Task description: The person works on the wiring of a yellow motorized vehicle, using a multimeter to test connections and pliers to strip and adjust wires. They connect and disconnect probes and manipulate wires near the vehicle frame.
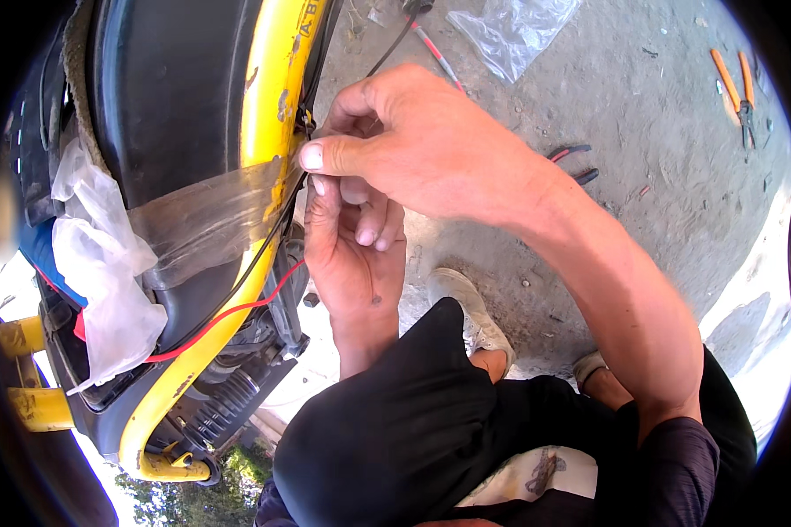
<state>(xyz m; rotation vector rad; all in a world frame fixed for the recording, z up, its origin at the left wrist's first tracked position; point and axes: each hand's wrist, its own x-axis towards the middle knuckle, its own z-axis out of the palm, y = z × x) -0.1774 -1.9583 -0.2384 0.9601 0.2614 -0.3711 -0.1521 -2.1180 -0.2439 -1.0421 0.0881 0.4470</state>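
Beside a yellow frame tube (262, 105), my two hands meet at a thin black wire (277, 224) that runs along the tube. My right hand (404, 145) pinches the wire between thumb and fingers. Just below it, my left hand (351, 241) is closed, its thumb tip raised against the same spot; what it holds is hidden behind the fingers. A strip of clear tape (211, 211) wraps across the black panel (171, 88) and the tube, reaching close to my right thumb. Under the tape, a red wire (237, 309) curves along the tube toward my left wrist.
A crumpled white plastic bag (105, 263) hangs at the left. Below the tube sits a coil spring (224, 408). On the ground lie a clear plastic bag (514, 35), orange-handled pliers (744, 101), a red-and-white stick (438, 57) and a red-and-black handled tool (571, 154).
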